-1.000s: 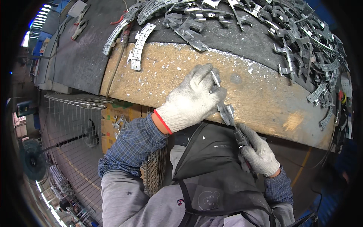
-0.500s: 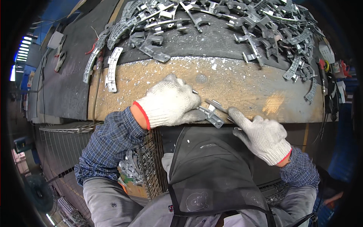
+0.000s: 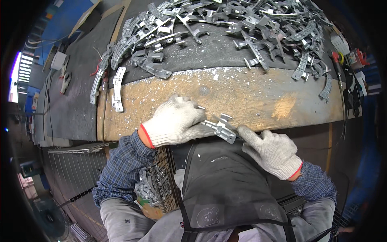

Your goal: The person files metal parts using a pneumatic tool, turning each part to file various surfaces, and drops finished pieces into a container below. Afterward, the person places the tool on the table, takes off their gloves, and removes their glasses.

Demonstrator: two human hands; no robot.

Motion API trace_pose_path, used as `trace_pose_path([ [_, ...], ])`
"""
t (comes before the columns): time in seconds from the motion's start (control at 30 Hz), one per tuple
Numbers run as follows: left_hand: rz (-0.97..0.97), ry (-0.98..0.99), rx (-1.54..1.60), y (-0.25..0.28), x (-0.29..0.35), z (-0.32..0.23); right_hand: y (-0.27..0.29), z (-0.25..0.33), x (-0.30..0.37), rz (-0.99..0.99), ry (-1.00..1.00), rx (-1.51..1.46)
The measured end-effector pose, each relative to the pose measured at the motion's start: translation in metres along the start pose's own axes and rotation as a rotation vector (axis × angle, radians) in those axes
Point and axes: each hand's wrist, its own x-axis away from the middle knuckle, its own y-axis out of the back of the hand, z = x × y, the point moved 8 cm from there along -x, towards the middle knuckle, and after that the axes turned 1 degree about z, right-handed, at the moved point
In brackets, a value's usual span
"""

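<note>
two gloved hands (image 3: 175, 121) (image 3: 274, 152), one black apron (image 3: 225, 173)

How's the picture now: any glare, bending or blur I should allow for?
Head view: the left hand and metal part look fairly clear; the wooden board has edges bowed by the fisheye; bright slats glare at far left; the fan at lower left is dim and soft; the corners go black.

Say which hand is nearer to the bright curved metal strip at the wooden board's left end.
Left. The left hand is to the right of the strip, lower in view, not touching it; the right hand is farther right, beyond the left one.
</note>
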Motion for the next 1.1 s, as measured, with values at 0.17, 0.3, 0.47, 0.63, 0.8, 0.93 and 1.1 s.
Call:
trace_pose_path([
  [0.17, -0.042, 0.000, 0.084, 0.009, 0.014, -0.002, 0.018, -0.015, -0.002, -0.302, -0.059, -0.009],
  [0.3, -0.502, 0.168, -0.257, 0.038, 0.031, 0.016, 0.013, -0.032, -0.009, -0.249, -0.152, -0.230],
  [0.47, -0.409, 0.208, -0.217, 0.009, 0.049, 0.026, 0.004, -0.031, -0.003, -0.305, -0.122, -0.361],
  [0.63, -0.672, 0.012, -0.014, 0.026, 0.094, 0.009, -0.005, -0.028, 0.005, -0.435, -0.102, -0.492],
  [0.8, -0.679, 0.276, -0.319, 0.032, 0.052, 0.012, -0.006, -0.020, 0.002, -0.491, -0.092, -0.572],
  [0.93, -0.465, 0.235, -0.460, 0.033, 0.013, -0.004, -0.004, -0.016, 0.004, -0.347, -0.144, -0.532],
  [1.1, -0.188, 0.466, 0.627, -0.001, 0.043, -0.003, -0.011, -0.029, 0.012, -0.159, -0.305, -0.705],
])
